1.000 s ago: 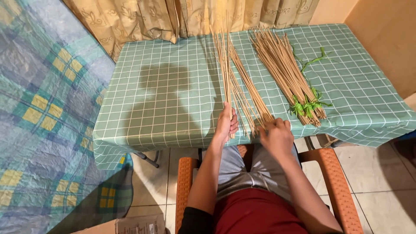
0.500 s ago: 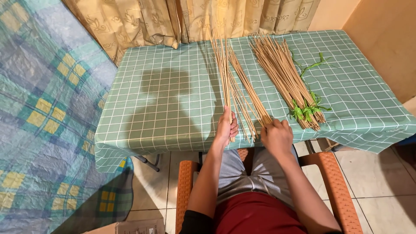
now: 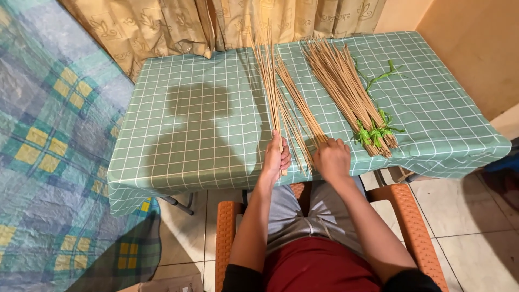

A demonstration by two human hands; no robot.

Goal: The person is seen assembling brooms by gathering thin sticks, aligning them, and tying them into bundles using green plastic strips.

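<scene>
A brown cardboard box, only its top edge visible, sits on the floor at seven o'clock. No labels, signs or screens.

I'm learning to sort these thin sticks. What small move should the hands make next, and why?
Probably slide the left hand leftward, drawing its few sticks clear of the loose fan under the right hand. The two groups cross near the table edge, while the tied bundle lies apart.

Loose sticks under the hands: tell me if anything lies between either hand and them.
Nothing visible does. The left hand and right hand already rest on the loose sticks at the near edge of the table. The tied bundle lies apart, to the right.
</scene>
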